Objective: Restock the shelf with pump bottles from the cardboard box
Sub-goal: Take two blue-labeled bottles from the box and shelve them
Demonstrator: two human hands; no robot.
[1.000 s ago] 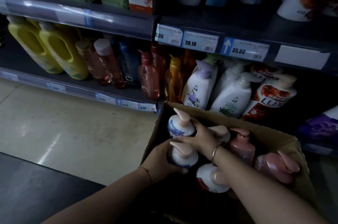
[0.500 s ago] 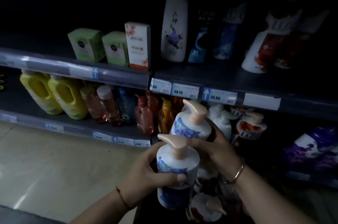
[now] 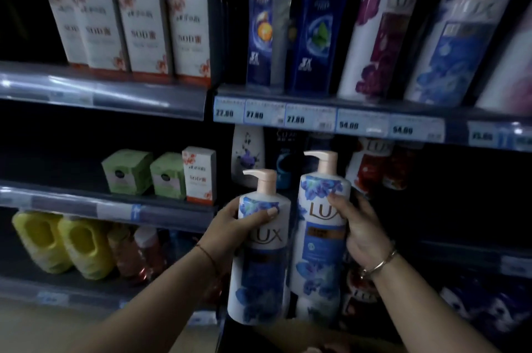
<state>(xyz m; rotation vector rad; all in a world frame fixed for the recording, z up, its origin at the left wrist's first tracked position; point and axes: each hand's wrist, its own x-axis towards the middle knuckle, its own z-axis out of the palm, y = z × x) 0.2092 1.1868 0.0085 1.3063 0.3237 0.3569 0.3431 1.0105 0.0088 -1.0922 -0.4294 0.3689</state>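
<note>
Our left hand (image 3: pixel 230 230) is wrapped around the upper body of one blue-flowered pump bottle (image 3: pixel 260 260), thumb across the front just above the LUX lettering, fingers hidden behind it. Our right hand (image 3: pixel 361 233) grips a second, matching pump bottle (image 3: pixel 319 233) from its right side, thumb on the front near the label — this one is held higher, its pale pump head just under the price-tag strip (image 3: pixel 328 118) of the upper shelf (image 3: pixel 103 93). Both bottles stand upright in the air, side by side and nearly touching, in front of the middle shelf (image 3: pixel 161 213) where dark bottles sit in shadow. We see a thin cord on the left wrist and a metal bangle (image 3: pixel 380 263) on the right.

On the upper shelf's left end stand white boxes (image 3: pixel 135 30); to the right, two blue CLEAR bottles (image 3: pixel 290 21) and tall LUX bottles. Green boxes (image 3: pixel 146 172) sit on the middle shelf's left part, yellow jugs (image 3: pixel 63 246) below — the cardboard box (image 3: pixel 288 335) shows only as a dim edge at the bottom.
</note>
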